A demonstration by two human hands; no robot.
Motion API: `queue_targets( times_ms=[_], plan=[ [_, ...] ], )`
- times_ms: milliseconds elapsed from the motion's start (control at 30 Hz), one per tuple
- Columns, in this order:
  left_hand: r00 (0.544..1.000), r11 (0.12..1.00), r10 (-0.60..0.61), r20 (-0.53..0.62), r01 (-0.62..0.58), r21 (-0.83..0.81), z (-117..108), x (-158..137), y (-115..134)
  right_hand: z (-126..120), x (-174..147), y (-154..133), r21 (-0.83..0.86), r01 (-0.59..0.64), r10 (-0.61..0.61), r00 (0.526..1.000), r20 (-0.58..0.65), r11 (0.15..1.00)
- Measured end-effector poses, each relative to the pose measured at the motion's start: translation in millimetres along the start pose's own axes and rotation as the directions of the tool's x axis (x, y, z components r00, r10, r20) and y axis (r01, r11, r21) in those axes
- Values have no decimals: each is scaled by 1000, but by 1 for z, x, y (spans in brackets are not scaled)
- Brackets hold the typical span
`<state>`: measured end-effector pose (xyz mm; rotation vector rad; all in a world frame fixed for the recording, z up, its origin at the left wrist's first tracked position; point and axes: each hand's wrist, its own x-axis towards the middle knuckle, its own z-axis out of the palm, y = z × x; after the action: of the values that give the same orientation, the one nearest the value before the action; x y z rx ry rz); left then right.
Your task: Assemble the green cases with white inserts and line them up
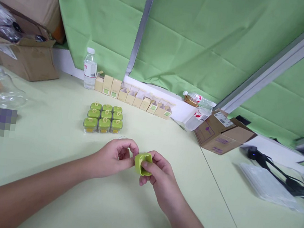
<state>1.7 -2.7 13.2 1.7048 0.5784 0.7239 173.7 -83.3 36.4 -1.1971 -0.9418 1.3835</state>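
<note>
A small green lid (138, 164) with a hollow underside is held above the table in front of me. My right hand (161, 176) grips it, thumb pressed inside the hollow and fingers around the outer wall. From the other side my left hand (119, 158) pinches at the lid's left face with thumb and index finger; whatever lies between those fingertips is hidden. Beyond the left hand, small clear boxes with green lids and yellow loops (104, 119) stand together in tidy rows. A thin pale curved line (123, 137) shows just behind my left knuckles.
Small beige cartons (134, 96), several with open tops, line the back wall. A water bottle (90, 69) stands at their left end; other bottles (195, 119) lean at the right beside a cardboard box (221, 133). Clear plastic sleeves (267, 187) and a black cabled device (275, 170) lie far right.
</note>
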Motion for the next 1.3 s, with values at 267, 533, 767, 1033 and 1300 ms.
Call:
queue_targets(
  times_ms=[267,533,767,1033,1300],
  plan=[
    [1000,1000,-14,-8,14,0,-2,0,0,-7,4,3,59,-17,20,999,-46,998],
    [998,980,-70,11,70,-187,-1,2,-1,0,0,1,-14,45,-45,999,-13,999],
    [982,890,-185,38,184,-417,1,3,2,1,1,5,-73,80,-73,993,91,994],
    [960,783,-245,139,280,-555,2,2,1,0,4,17,-114,210,-190,967,167,971],
    [973,860,-207,103,231,-454,0,0,7,-4,0,20,-170,260,-224,952,207,951]
  ],
)
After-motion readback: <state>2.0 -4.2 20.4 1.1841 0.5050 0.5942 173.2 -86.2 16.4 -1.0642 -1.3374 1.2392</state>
